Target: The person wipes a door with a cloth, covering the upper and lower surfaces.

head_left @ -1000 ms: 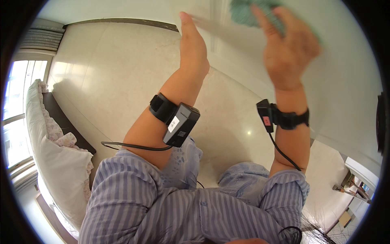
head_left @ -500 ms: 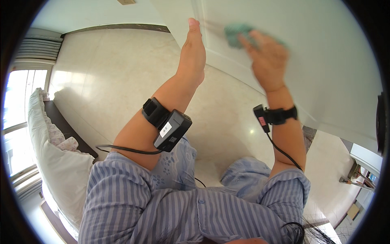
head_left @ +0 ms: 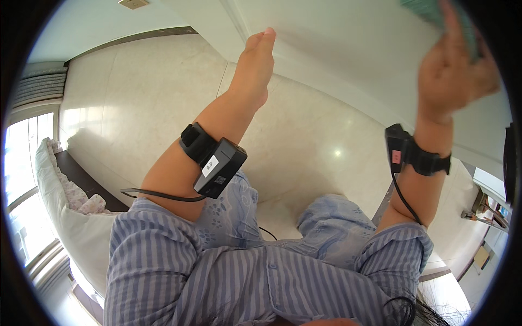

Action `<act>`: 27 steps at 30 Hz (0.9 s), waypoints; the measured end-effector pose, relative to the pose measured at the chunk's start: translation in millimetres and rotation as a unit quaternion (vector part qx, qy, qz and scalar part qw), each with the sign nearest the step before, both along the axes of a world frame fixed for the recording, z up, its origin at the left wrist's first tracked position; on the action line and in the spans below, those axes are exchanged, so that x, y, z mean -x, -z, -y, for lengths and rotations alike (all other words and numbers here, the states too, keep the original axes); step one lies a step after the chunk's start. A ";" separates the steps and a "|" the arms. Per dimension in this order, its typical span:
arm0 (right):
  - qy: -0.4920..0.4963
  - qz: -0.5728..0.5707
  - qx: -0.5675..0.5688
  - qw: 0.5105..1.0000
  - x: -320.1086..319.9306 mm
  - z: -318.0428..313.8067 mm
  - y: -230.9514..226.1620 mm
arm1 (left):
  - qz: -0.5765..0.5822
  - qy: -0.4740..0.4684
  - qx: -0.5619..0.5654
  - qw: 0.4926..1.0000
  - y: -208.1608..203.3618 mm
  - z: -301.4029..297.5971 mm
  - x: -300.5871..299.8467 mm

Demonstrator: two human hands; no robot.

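Note:
A green cloth is pressed to a pale, upright door-like panel near the upper right rim of the head view. My right hand grips this cloth, its fingers partly blurred and cut off by the dark rim. Farther left, my left hand reaches up to the same panel, close to its left edge. No object shows in it; its visible fingers look stretched out, and I cannot tell how firmly they touch the surface.
Pale shiny floor tiles lie below. At the left stands a bed with white bedding, beside a bright window. A wall socket shows at the top. Shelving with small items stands at the right. Cables hang from both armbands.
My right hand has swept the cloth rightward and up along the panel, toward the rim. My left hand stays near the same spot on it. The whole view has shifted slightly.

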State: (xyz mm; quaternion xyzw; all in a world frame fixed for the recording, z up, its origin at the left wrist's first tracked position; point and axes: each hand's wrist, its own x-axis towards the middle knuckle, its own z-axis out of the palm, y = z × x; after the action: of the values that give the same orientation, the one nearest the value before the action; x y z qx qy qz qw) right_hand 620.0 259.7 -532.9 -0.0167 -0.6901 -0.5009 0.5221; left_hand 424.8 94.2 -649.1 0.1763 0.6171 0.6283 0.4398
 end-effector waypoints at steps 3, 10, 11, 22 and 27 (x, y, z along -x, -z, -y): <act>0.043 0.016 0.222 0.974 11.7 32.7 70.4 | -0.021 -0.030 0.023 0.999 4.5 10.0 5.0; 0.008 0.201 0.363 0.910 -22.9 28.6 208.0 | -0.041 0.030 0.013 0.999 4.7 5.0 -11.8; 0.015 0.252 0.389 0.886 -27.6 28.7 222.6 | -0.046 0.038 0.010 0.998 6.1 3.5 -13.6; 0.104 0.288 0.451 0.838 -116.8 7.0 250.5 | -0.035 0.095 0.001 0.995 5.2 6.8 -8.5; 0.191 0.255 0.438 0.841 -179.2 -3.7 270.8 | -0.029 0.081 -0.004 0.996 5.1 8.6 -8.3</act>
State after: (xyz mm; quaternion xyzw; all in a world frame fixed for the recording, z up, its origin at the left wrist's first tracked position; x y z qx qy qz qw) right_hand 799.2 263.5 -803.7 -0.2465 -0.9294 -0.2232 0.1602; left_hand 433.1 85.6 -654.1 0.2461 0.6105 0.5875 0.4706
